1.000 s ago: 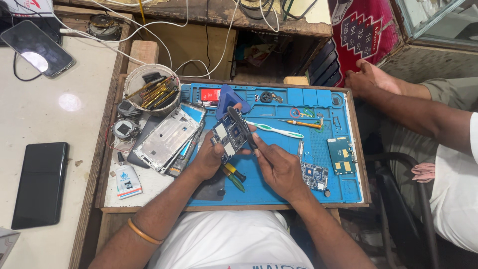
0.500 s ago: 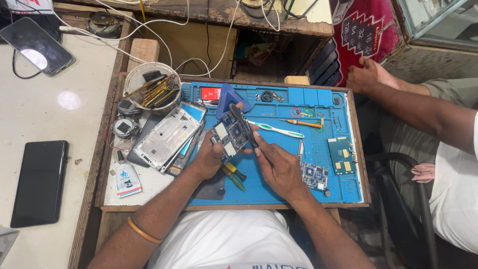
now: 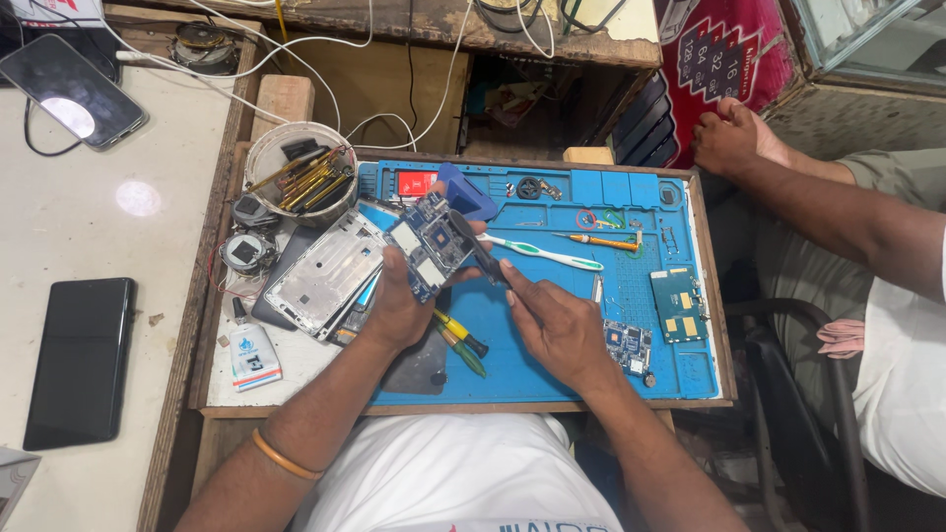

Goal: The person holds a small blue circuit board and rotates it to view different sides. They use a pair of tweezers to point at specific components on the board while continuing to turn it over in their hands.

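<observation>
Head view: the left hand grips a blue circuit board by its lower edge, fingers curled behind it and thumb on its face, holding it tilted above the blue work mat. The right hand is closed around a dark, slim tool, whose tip meets the board's right edge. Both hands hover over the mat's left half.

Just left of the board lies a silver phone frame, overlapping the mat's left border. Beyond it stands a round tub of tools at the tray's upper left corner. Under the left wrist lie small screwdrivers. To the right of the board a white-and-green toothbrush and an orange-handled screwdriver lie across the mat; two more boards rest near the mat's right edge. The lower middle of the mat is bare.

Another person's hand rests beyond the tray's upper right corner, well apart. A black phone lies on the white counter to the left.
</observation>
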Tool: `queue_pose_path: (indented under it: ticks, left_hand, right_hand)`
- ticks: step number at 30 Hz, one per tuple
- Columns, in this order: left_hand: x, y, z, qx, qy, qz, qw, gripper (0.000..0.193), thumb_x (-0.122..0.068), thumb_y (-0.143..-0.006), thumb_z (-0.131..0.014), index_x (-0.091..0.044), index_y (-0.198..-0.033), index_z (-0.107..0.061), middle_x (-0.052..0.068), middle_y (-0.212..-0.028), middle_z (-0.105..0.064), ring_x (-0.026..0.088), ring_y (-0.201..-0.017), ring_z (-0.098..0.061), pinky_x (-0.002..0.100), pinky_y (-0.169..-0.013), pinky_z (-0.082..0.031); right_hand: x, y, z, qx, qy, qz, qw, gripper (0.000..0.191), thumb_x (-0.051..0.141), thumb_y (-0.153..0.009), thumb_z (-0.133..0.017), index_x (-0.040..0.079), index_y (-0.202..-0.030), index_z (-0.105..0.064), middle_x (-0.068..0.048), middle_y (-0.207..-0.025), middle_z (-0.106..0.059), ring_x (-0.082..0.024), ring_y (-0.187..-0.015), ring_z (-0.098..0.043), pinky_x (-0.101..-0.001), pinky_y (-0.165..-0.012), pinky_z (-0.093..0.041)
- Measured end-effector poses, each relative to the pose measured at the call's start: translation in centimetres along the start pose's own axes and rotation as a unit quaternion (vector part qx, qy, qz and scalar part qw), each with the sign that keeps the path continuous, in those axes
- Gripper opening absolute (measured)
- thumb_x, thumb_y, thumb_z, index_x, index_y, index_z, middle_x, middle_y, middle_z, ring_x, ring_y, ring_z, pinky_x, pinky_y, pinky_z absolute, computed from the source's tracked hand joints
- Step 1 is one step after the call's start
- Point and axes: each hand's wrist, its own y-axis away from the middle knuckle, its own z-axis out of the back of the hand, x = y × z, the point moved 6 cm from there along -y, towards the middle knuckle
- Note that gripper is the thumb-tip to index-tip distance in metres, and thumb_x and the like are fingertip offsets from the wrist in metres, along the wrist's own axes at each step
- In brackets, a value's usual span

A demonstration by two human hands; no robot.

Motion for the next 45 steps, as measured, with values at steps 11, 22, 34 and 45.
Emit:
queue_pose_path:
  ticks: [11, 22, 34, 45]
  left_hand:
    - [0.0, -0.6, 1.9, -0.110, 0.138, 0.011, 0.984, 0.103, -0.091, -0.082, -0.032, -0.013, -0.149, -0.045, 0.018, -0.141, -0.061, 0.038, -0.131, -0.061, 0.062, -0.105, -0.053]
    - [-1.0, -1.0, 0.5, -0.069, 0.219, 0.018, 0.973, 0.104, -0.091, -0.081, -0.028, -0.026, -0.162, -0.030, 0.014, -0.153, -0.052, 0.036, -0.136, -0.057, 0.068, -0.102, -0.053]
    - [-1.6, -1.5, 1.8, -0.062, 0.233, -0.042, 0.970, 0.104, -0.092, -0.084, -0.028, -0.025, -0.164, -0.030, 0.018, -0.149, -0.055, 0.039, -0.135, -0.059, 0.061, -0.094, -0.058]
    - [0.1, -1.6, 1.0, 0.005, 0.235, 0.044, 0.971, 0.113, -0.094, -0.080, -0.023, -0.016, -0.161, -0.033, 0.022, -0.143, -0.059, 0.041, -0.132, -0.060, 0.066, -0.103, -0.054]
  right_hand:
    - [-0.4, -0.2, 0.0, 0.025, 0.030, 0.011, 0.999, 0.043, 0.017, -0.096, -0.071, 0.019, -0.138, -0.065, -0.005, -0.069, -0.062, -0.021, -0.054, -0.061, -0.0380, -0.050, -0.050]
    - [-0.7, -0.3, 1.2, 0.032, 0.024, 0.010, 0.999, 0.040, 0.015, -0.096, -0.072, 0.018, -0.136, -0.068, -0.005, -0.074, -0.066, -0.020, -0.056, -0.062, -0.0358, -0.052, -0.050]
    - [-1.2, -0.5, 1.9, 0.058, 0.029, 0.015, 0.998, 0.038, 0.016, -0.094, -0.073, 0.018, -0.132, -0.071, -0.004, -0.068, -0.064, -0.017, -0.054, -0.060, -0.0351, -0.052, -0.050]
    - [-0.9, -0.4, 0.9, 0.029, 0.035, 0.019, 0.999, 0.043, 0.015, -0.095, -0.071, 0.019, -0.137, -0.067, -0.007, -0.077, -0.068, -0.024, -0.061, -0.065, -0.0391, -0.055, -0.052]
